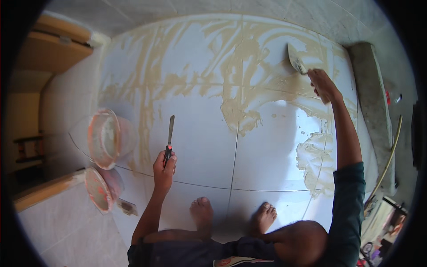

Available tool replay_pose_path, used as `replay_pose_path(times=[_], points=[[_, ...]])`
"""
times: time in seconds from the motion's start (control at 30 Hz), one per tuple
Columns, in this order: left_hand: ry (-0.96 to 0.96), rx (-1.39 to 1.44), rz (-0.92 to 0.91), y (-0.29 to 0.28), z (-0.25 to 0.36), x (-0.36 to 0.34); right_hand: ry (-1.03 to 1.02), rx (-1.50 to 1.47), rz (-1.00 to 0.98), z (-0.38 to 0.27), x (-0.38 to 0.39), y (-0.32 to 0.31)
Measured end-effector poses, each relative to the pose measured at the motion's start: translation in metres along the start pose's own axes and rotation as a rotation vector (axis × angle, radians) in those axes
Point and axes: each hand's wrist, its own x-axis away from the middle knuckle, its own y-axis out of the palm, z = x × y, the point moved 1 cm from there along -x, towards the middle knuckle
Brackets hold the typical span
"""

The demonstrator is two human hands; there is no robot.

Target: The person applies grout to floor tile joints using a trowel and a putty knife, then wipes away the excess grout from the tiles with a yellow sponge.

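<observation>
From the head view I look down on a white tiled floor [267,151] smeared with tan grout paste [240,113]. My right hand [324,84] reaches far forward, its grip closed around the handle of a flat putty trowel [296,58], whose blade rests on the smeared tiles near the far right corner. My left hand [164,165] sits closer in, fingers wrapped around a narrow scraper [170,135] with a dark and red handle, the blade pointing away from me and standing just above the tile. Both bare feet [202,213] are planted on the floor near the lower edge, on either side of a tile joint [235,147].

To the left, two plastic buckets [106,138] stained with reddish residue stand side by side, and a small spare blade [127,207] lies beside the nearer one. A thicker pale patch of paste [313,158] lies to the right, under my forearm.

As I judge it, the spreading goes best with the trowel held at a low angle, pressed firmly and drawn diagonally across the joints, so paste fills the gaps without being dragged out. I would keep my feet off the wet patches.
</observation>
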Motion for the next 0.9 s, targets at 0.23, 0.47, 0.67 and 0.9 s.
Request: replay_pose_path(times=[0.23,0.47,0.67,0.9], points=[[-0.172,-0.174,-0.018,-0.038,-0.022,0.073,-0.418,0.441,-0.353,-0.122,-0.001,0.057],[-0.190,-0.317,0.165,-0.050,-0.016,0.138,-0.679,0.827,-0.599,-0.035,0.069,0.047],[-0.206,-0.304,0.201,-0.023,-0.028,0.171,-0.554,0.624,-0.350,-0.021,0.082,0.055],[-0.055,-0.394,0.241,-0.015,-0.024,0.193,-0.368,0.476,-0.391,-0.045,0.074,0.046]])
